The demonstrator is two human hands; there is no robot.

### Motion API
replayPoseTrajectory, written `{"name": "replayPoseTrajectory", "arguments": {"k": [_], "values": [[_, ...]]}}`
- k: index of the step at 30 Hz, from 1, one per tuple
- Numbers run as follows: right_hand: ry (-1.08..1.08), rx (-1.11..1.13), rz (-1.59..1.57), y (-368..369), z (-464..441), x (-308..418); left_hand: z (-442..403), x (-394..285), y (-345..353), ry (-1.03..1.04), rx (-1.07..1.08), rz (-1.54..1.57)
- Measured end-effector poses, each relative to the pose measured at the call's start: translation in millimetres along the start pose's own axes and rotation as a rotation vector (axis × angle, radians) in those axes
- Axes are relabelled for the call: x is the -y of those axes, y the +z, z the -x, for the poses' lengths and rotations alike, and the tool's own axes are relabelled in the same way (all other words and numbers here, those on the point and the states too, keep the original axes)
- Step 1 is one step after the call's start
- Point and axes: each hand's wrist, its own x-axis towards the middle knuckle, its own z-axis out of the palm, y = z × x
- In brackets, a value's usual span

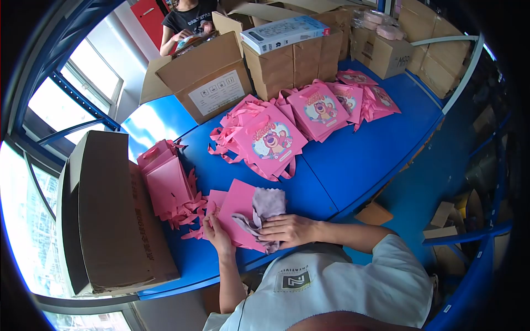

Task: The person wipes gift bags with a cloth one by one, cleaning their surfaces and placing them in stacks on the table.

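A plain pink paper gift bag (236, 207) lies in front of me near the table's front edge, its printed side not showing. My left hand (217, 233) has its fingers closed on the left edge of this bag. A crumpled grey-purple cloth (269, 203) rests on the bag's right part. My right hand (290, 229) grips the cloth and presses it against the bag; its fingertips are partly lost in the folds. Pink ribbon handles (190, 212) lie left of my left hand.
Printed pink gift bags (270, 140) lie in overlapping piles across the blue table (353, 165). A pink bag stack (168, 179) sits beside a tall cardboard box (110, 220) at left. An opened carton (207, 77) stands at the back, where another person (187, 25) handles something.
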Motion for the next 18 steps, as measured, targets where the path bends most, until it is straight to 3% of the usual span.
{"name": "replayPoseTrajectory", "arguments": {"k": [4, 9, 17, 18], "values": [[0.115, -0.064, 0.171, -16, -4, 4, -5, 5, -7, -0.020, -0.037, -0.031], [0.098, -0.211, 0.454, -18, -11, -15, 1, -18, 3, -0.107, -0.027, 0.104], [0.020, -0.354, 0.519, -71, -25, -8, 5, -7, -9, -0.207, 0.031, 0.330], [-0.001, -0.473, 0.486, -82, -27, -9, 3, 2, -17, -0.230, 0.035, 0.385]]}}
